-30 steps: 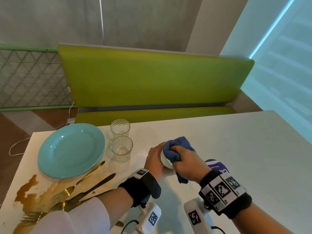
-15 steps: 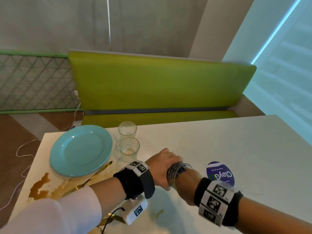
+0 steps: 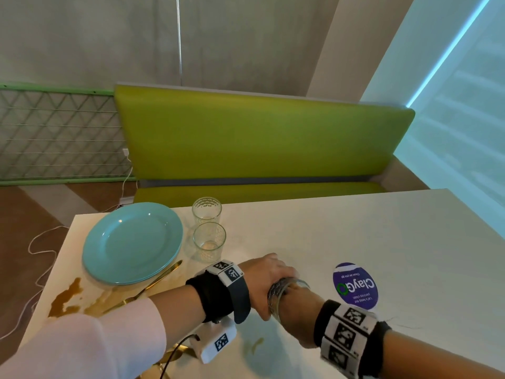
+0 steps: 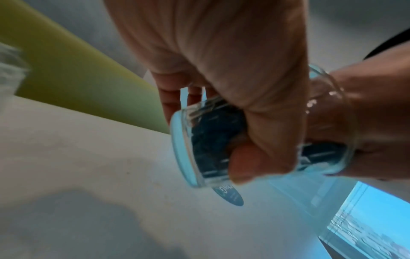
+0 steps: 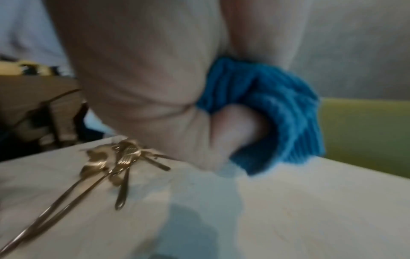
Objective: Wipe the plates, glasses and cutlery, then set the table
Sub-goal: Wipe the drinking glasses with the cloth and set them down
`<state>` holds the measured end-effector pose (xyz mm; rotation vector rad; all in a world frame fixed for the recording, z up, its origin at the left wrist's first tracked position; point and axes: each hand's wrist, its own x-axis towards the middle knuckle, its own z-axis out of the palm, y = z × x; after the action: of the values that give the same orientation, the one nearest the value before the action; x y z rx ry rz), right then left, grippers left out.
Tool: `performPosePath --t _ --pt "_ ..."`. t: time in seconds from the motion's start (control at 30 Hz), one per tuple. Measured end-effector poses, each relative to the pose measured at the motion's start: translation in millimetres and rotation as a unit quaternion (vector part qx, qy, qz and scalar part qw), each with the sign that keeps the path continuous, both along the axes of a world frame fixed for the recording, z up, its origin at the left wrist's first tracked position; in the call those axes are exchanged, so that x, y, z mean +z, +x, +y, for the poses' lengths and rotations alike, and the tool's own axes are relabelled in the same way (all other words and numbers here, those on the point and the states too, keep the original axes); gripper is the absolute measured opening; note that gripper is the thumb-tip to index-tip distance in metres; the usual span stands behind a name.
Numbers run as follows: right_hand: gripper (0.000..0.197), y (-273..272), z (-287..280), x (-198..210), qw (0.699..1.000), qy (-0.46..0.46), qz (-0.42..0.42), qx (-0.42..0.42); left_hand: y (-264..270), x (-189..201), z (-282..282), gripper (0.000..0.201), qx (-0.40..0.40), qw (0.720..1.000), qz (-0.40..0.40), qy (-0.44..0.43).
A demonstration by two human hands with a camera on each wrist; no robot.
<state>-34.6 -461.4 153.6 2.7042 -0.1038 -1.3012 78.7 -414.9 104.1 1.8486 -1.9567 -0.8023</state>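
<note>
My left hand (image 3: 269,280) grips a clear glass (image 3: 284,292) tipped on its side above the white table (image 3: 355,236). My right hand (image 3: 293,302) is pushed into the glass's mouth, clutching a blue cloth (image 5: 266,112) that shows dark through the glass wall (image 4: 213,138). A stack of teal plates (image 3: 132,242) lies at the left, with two more empty glasses (image 3: 209,242) beside it. Gold cutlery (image 5: 115,163) lies in a pile near the table's front left; one handle (image 3: 161,277) sticks out beside the plates.
A brown spill (image 3: 68,296) spreads over the table's left front, with a small drip (image 3: 255,344) under my arms. A purple round sticker (image 3: 355,287) sits right of my hands. A green bench (image 3: 259,143) runs along the far side. White cables (image 3: 41,242) lie on the floor at left.
My right hand with the cloth went from wiping the glass's outside to inside it. The left hand turned the glass on its side. My head view shifted right.
</note>
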Motion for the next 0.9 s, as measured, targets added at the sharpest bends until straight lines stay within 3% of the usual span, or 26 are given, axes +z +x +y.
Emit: performPosePath --t 0.03,0.1,0.17,0.2,0.27,0.37,0.4,0.43,0.5,0.57,0.67,0.73,0.83,0.9 --pt "0.044 0.9 -4.0 1.9 0.999 -0.007 0.054 0.006 -1.9 -3.6 0.9 0.076 0.016 1.0 -0.005 -0.016" --pt "0.039 -1.9 -14.4 1.4 0.993 0.068 0.026 -0.09 -8.3 -9.0 2.5 0.076 0.047 0.998 -0.009 -0.048" --pt "0.033 -7.2 -28.7 -0.9 0.956 0.187 -0.062 -0.217 -13.7 -16.0 3.2 0.074 0.075 0.994 -0.015 -0.076" --pt "0.031 -9.9 -32.7 -2.3 0.919 0.25 -0.09 -0.289 -16.0 -19.1 3.8 0.075 0.086 0.992 -0.021 -0.09" --pt "0.033 -14.2 -36.2 -7.9 0.803 0.393 -0.149 -0.423 -18.7 -25.4 4.7 0.08 0.117 0.983 -0.021 -0.138" --pt "0.03 -13.3 -36.8 -14.8 0.578 0.542 -0.216 -0.57 -21.1 -38.9 3.2 0.082 0.212 0.952 -0.012 -0.221" --pt "0.031 -10.2 -36.3 -15.2 0.525 0.562 -0.235 -0.595 -21.7 -43.7 1.8 0.074 0.246 0.942 0.028 -0.229" --pt "0.029 -6.1 -35.3 -14.2 0.492 0.559 -0.257 -0.616 -22.2 -49.3 -1.8 0.064 0.296 0.92 0.047 -0.251" --pt "0.018 0.9 -36.0 -14.2 0.452 0.522 -0.3 -0.659 -25.6 -54.1 -7.2 0.048 0.367 0.895 0.145 -0.208" --pt "0.024 2.6 -40.3 -11.5 0.44 0.507 -0.311 -0.673 -27.7 -55.5 -13.0 0.029 0.405 0.869 0.214 -0.187" --pt "0.017 -0.3 -48.9 0.7 0.402 0.537 -0.316 -0.671 -20.7 -56.2 -15.0 0.043 0.436 0.851 0.245 -0.162" --pt "0.016 -6.7 -60.1 10.7 0.358 0.572 -0.326 -0.662 -17.4 -62.0 -16.6 0.055 0.445 0.841 0.264 -0.156" --pt "0.046 -17.2 -86.6 20.6 0.283 0.609 -0.353 -0.651 -16.4 -68.4 -16.2 0.077 0.511 0.806 0.267 -0.136" --pt "0.031 -22.0 -104.8 21.8 0.249 0.6 -0.369 -0.664 -15.6 -74.1 -14.8 0.081 0.56 0.775 0.27 -0.117"
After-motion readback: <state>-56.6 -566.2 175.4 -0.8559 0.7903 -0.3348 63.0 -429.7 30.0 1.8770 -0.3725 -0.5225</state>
